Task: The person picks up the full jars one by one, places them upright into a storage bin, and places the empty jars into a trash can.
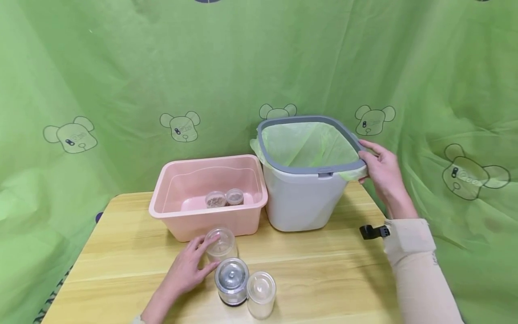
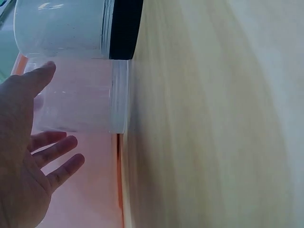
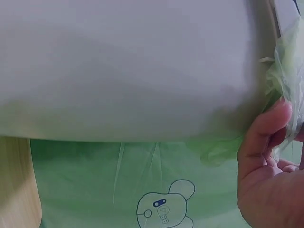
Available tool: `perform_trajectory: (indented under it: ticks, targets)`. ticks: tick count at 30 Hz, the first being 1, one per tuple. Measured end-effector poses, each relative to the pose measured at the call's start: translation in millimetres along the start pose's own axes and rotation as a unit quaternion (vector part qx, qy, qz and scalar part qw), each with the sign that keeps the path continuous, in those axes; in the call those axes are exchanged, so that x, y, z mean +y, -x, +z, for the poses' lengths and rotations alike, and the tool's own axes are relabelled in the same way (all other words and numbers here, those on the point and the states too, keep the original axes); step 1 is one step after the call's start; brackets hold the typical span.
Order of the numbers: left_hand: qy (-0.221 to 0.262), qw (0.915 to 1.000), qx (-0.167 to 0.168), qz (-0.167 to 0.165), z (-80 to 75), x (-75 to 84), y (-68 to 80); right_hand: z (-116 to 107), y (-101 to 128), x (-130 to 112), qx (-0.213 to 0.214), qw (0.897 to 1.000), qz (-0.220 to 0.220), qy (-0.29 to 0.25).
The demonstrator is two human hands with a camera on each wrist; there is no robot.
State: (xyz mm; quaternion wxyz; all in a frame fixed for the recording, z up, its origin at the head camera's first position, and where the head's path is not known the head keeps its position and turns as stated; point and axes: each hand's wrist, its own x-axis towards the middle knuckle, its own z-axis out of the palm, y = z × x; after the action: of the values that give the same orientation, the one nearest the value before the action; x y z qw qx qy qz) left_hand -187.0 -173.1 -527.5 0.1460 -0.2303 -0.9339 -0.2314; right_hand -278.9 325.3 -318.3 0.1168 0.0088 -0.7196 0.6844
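The wooden counter (image 1: 323, 279) stands in front of a green cloth backdrop (image 1: 121, 67) printed with bear heads, and on its far right side sits the largest thing, a white waste bin (image 1: 303, 202) with a grey rim and a pale green liner bag (image 1: 307, 144) folded over the edge; the bin looks empty as far as the head view reaches inside. The right hand (image 1: 382, 168) grips the bin's right rim, fingers curled over the grey band and the liner, which the right wrist view also shows bunched against the fingers. Just left of the bin, touching or nearly so, is a pink plastic tub (image 1: 210, 198), and in it lie two small lidded jars (image 1: 224, 198) side by side near its far wall, one seeming to hold brownish contents. On the near part of the counter three more jars stand close together: a clear jar (image 1: 220, 245) nearest the tub, a jar with a metal-looking knobbed lid (image 1: 232, 281) in front of it, and another clear jar (image 1: 261, 292) to the right. The left hand (image 1: 188, 270) lies with fingers spread and fairly straight against the left side of the clear jar, touching it without closing round it. Judging from this layout, two jars already sit in the tub, three remain on the counter, and nothing has gone into the bin.
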Motion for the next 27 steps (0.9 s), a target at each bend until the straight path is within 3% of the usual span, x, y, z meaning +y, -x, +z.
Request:
perform_trajectory:
  ticks: [12, 27]
  targets:
    - [0.056, 0.9984, 0.002, -0.007, 2.6, 0.5, -2.8, -2, 18, -6, -0.001, 0.999, 0.000, -0.034]
    - [0.029, 0.9993, 0.021, 0.006, -21.9, 0.2, 1.5, -9, 35, -7, -0.019, 0.998, -0.020, -0.059]
